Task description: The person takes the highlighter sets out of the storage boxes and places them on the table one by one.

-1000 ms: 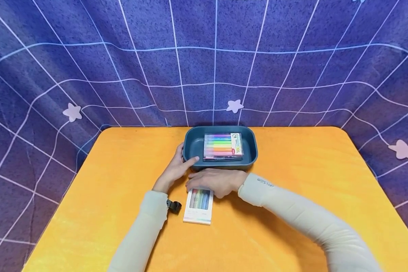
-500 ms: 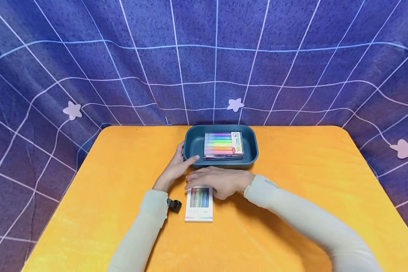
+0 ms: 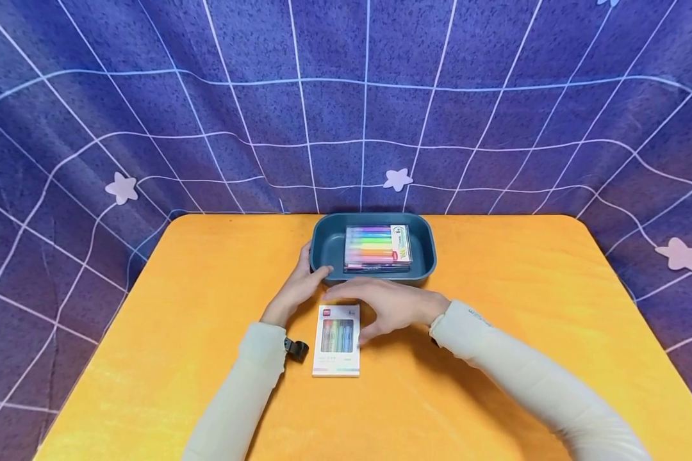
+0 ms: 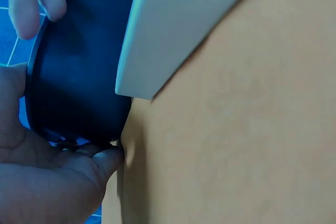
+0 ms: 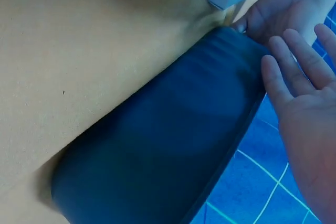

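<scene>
A dark blue-green plastic bin point(image 3: 330, 224) stands at the table's far edge, a clear pack of rainbow-coloured pens point(image 3: 371, 246) lying inside it on top of another flat pack. My left hand point(image 3: 295, 287) grips the bin's left end, thumb over the rim and fingers outside; the left wrist view shows this hand point(image 4: 58, 177) against the bin wall point(image 4: 84, 72). In front of the bin lies a white box of coloured pens point(image 3: 337, 365) with a window. My right hand point(image 3: 395, 304) hovers beside and above it, fingers extended and thumb apart, holding nothing.
An orange cloth covers the table point(image 3: 496, 282). Behind the far edge hangs a blue grid-patterned curtain point(image 3: 467, 115) with star shapes. A black wrist device point(image 3: 296, 349) sits at my left cuff.
My right hand has drawn back slightly to the right from the white box, uncovering its top end, and its thumb has spread apart. My left hand stays on the bin.
</scene>
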Available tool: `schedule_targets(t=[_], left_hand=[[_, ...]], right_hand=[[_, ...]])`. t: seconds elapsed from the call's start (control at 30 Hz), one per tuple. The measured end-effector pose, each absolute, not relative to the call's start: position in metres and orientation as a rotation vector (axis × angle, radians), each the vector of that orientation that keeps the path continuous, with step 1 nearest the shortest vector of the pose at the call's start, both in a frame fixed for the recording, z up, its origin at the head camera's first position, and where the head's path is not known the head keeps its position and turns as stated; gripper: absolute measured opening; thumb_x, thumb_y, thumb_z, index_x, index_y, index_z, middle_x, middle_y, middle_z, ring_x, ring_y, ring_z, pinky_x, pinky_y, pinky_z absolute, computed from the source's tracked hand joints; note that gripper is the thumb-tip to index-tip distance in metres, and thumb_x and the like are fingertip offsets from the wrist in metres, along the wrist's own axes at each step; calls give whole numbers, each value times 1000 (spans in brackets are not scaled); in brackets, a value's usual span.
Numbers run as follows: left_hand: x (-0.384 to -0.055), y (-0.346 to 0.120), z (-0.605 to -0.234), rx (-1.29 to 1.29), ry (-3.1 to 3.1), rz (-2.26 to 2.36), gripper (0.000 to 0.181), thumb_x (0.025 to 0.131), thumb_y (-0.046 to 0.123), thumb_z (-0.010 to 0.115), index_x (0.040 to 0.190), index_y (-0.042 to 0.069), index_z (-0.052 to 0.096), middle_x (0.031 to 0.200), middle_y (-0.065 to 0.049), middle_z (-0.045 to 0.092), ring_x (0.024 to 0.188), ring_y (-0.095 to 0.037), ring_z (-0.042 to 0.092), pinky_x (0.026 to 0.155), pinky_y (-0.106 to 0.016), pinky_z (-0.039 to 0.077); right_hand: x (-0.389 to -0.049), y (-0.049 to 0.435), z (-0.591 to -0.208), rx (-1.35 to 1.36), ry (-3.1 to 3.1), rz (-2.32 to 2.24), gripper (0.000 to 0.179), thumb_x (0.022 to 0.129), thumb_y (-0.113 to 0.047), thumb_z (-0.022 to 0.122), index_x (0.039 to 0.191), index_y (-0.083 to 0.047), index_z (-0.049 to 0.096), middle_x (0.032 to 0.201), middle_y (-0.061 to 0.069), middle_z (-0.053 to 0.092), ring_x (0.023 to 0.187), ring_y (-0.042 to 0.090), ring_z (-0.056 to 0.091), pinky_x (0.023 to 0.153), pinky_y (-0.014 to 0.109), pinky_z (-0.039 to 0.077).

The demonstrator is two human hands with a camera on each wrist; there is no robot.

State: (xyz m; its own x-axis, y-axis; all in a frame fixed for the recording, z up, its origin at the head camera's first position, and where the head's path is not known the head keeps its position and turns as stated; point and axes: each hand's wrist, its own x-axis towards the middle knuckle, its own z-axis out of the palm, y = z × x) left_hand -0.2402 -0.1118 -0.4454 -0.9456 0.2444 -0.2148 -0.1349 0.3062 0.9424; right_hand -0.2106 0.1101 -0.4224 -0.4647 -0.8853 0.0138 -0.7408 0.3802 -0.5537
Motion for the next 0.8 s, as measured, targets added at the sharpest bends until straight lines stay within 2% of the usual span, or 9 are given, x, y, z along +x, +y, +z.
schedule_targets(t=[0.2,0.3,0.47,0.57,0.8], left_hand=[[-253,-119,-474,102,2321,1680,76,102,23,52,161,22,3,167,-14,19,154,-33,21,126,-59,13],[-252,-116,-473,112,2343,1667,77,101,22,51,161,20,2,167,-15,19,153,-32,21,127,-58,14],[-252,-107,-475,85,2353,1662,78,98,20,50,161,20,4,167,-12,21,151,-31,25,126,-59,14],[-253,-105,-477,73,2344,1657,77,99,20,49,161,21,4,168,-10,19,152,-30,24,127,-60,14],[-253,-111,-478,29,2370,1670,78,98,18,50,161,22,5,169,-9,18,154,-31,23,126,-60,14]], right_hand=[[-214,110,-419,-1407,2413,-873,92,79,-32,86,156,-21,36,161,-4,39,149,17,38,125,41,30],[-218,113,-420,-1379,2467,-969,96,79,-32,86,158,-22,32,162,-7,37,149,17,38,124,43,32],[-222,123,-424,-1281,2563,-1067,90,82,-34,84,157,-28,34,161,-8,39,146,19,41,121,48,35],[-225,129,-427,-1225,2636,-1073,89,82,-39,82,156,-30,34,159,-4,41,146,22,41,121,51,35],[-244,139,-428,-1172,2681,-1133,83,83,-40,81,153,-19,42,155,4,48,144,25,45,120,51,36]])
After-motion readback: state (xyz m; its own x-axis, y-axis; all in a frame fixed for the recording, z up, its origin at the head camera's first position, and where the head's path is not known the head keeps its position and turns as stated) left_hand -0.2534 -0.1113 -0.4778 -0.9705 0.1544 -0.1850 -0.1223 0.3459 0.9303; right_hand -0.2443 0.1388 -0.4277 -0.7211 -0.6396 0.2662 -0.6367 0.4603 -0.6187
